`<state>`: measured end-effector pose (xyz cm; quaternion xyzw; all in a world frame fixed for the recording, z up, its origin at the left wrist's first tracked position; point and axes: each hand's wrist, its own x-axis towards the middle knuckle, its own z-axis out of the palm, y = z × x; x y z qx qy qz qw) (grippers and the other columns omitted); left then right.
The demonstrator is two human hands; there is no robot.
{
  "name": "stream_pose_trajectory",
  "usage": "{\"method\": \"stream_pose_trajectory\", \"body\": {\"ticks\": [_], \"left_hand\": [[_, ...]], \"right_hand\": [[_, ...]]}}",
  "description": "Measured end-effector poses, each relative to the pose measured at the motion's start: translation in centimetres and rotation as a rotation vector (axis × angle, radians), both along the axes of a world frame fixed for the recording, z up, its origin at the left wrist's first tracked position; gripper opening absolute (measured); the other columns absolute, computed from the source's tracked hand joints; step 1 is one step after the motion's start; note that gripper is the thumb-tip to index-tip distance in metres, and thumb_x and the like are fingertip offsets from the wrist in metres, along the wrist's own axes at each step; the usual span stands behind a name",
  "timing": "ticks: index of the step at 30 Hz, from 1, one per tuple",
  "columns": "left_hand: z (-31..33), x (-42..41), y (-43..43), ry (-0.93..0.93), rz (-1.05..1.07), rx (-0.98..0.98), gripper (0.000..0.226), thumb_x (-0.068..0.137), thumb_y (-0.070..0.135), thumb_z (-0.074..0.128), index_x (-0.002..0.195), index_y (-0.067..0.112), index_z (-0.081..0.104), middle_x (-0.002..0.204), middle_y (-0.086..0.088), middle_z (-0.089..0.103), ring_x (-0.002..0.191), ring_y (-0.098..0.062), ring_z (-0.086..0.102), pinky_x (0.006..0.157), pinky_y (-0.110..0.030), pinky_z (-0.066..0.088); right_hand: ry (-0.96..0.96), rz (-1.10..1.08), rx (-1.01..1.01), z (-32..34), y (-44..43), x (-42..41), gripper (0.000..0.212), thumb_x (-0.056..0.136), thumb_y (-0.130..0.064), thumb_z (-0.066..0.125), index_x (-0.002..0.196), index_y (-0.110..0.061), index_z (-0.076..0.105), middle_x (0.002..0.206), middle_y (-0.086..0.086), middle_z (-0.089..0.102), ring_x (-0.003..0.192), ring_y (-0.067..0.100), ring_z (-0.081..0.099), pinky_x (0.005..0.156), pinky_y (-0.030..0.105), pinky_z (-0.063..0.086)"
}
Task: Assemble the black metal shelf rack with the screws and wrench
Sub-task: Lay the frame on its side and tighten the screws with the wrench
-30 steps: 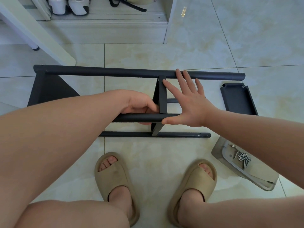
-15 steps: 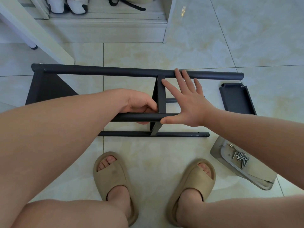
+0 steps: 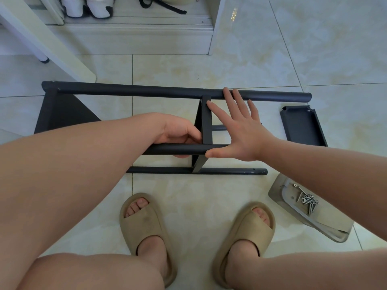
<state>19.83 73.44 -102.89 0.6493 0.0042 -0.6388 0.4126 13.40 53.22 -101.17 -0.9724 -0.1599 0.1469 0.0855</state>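
Note:
The black metal rack frame (image 3: pixel 134 91) lies on its side on the tiled floor, with long round tubes and a flat shelf panel standing crosswise in the middle. My left hand (image 3: pixel 180 135) grips the near upper tube (image 3: pixel 167 149) just left of that middle panel (image 3: pixel 206 122). My right hand (image 3: pixel 236 128) is spread flat with straight fingers against the right face of the panel, its thumb on the tube end. A loose black shelf panel (image 3: pixel 301 126) lies on the floor to the right. Screws and a small wrench (image 3: pixel 306 200) sit in a grey tray (image 3: pixel 278 192).
My two feet in tan slides (image 3: pixel 146 229) stand on the floor just in front of the frame. A white furniture leg (image 3: pixel 41 36) slants at the upper left, and shoes (image 3: pixel 88 7) sit on a low step at the back.

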Motion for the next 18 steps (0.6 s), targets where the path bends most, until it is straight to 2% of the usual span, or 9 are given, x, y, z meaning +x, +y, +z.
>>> {"method": "stream_pose_trajectory", "body": {"ticks": [5, 13, 18], "left_hand": [[-0.14, -0.1, -0.11, -0.022, -0.005, 0.019, 0.017, 0.095, 0.024, 0.058, 0.083, 0.018, 0.066, 0.066, 0.003, 0.064, 0.057, -0.009, 0.056, 0.069, -0.027, 0.046], [0.26, -0.04, 0.09, 0.01, -0.004, -0.003, 0.018, 0.096, 0.022, 0.054, 0.086, 0.02, 0.068, 0.072, 0.003, 0.065, 0.062, -0.009, 0.056, 0.071, -0.027, 0.047], [-0.07, -0.09, -0.12, -0.064, -0.049, 0.059, 0.013, 0.096, 0.029, 0.057, 0.09, 0.02, 0.065, 0.07, 0.005, 0.062, 0.07, -0.012, 0.051, 0.071, -0.027, 0.046]], "right_hand": [[-0.006, 0.0, -0.004, -0.05, 0.0, 0.01, 0.123, 0.061, -0.1, 0.032, 0.161, -0.037, -0.006, 0.166, 0.008, -0.026, 0.152, 0.027, -0.027, 0.122, 0.059, -0.006], [-0.01, 0.001, -0.002, -0.12, -0.06, 0.05, 0.123, 0.061, -0.1, 0.032, 0.16, -0.038, -0.006, 0.166, 0.007, -0.026, 0.152, 0.027, -0.027, 0.123, 0.058, -0.008], [-0.003, 0.001, -0.002, -0.05, 0.0, 0.01, 0.123, 0.061, -0.1, 0.031, 0.16, -0.038, -0.007, 0.166, 0.007, -0.026, 0.151, 0.027, -0.028, 0.122, 0.058, -0.008]]}}
